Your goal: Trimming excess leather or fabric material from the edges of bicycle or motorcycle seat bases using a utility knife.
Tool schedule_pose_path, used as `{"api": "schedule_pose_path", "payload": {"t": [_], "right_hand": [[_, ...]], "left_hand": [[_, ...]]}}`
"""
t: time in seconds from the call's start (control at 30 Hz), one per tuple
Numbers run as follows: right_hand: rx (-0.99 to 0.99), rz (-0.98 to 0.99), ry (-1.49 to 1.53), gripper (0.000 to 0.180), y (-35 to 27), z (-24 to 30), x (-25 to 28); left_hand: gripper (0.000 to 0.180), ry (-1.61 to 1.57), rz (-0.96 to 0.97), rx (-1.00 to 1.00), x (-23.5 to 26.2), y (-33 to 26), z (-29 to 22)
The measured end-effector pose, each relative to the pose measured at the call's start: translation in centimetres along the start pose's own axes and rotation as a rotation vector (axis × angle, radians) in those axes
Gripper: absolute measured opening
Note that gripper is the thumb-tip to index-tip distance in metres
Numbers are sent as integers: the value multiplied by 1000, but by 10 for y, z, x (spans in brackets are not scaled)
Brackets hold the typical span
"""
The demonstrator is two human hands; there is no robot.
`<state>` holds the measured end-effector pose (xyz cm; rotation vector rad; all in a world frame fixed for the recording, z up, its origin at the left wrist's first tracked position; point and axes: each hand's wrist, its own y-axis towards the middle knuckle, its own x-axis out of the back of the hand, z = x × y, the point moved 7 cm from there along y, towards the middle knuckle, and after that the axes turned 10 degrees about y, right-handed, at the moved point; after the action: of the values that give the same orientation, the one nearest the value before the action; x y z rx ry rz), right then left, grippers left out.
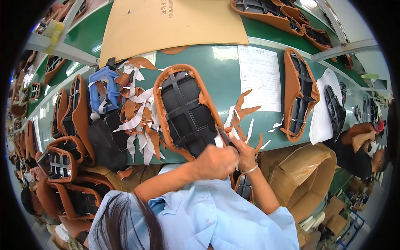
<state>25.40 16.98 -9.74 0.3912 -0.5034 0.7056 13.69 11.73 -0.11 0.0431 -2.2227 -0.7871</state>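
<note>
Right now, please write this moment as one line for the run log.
left hand: on seat's near edge | right hand: beside it, pinching brown trim | seat: underside up on green table | scraps: piled left

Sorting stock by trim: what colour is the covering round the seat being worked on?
Orange-brown, wrapped over the black seat base; head view.

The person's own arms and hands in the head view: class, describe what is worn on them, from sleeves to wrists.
Both forearms are bare. A light blue shirt with short sleeves covers the shoulders and upper arms. The right hand has a thin silver bracelet at the wrist. The left hand wears no glove, watch or band that shows.
</note>
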Motion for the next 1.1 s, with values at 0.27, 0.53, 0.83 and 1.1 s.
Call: {"api": "schedule_pose_path", "payload": {"t": [0.27, 0.53, 0.83, 1.1], "right_hand": [[93, 86, -125, 55, -17, -7, -6], [-173, -134, 76, 55, -33, -14, 15], [-726, -69, 499, 62, -107, -69, -38], [-482, -231, 329, 54, 50, -16, -31]], "left_hand": [[4, -282, 104, 419, 47, -53, 8], [14, -111, -14, 1229, 64, -186, 47], [58, -240, -308, 1579, 5, -197, 139], [58, -471, -720, 1299, 84, -113, 221]]}}
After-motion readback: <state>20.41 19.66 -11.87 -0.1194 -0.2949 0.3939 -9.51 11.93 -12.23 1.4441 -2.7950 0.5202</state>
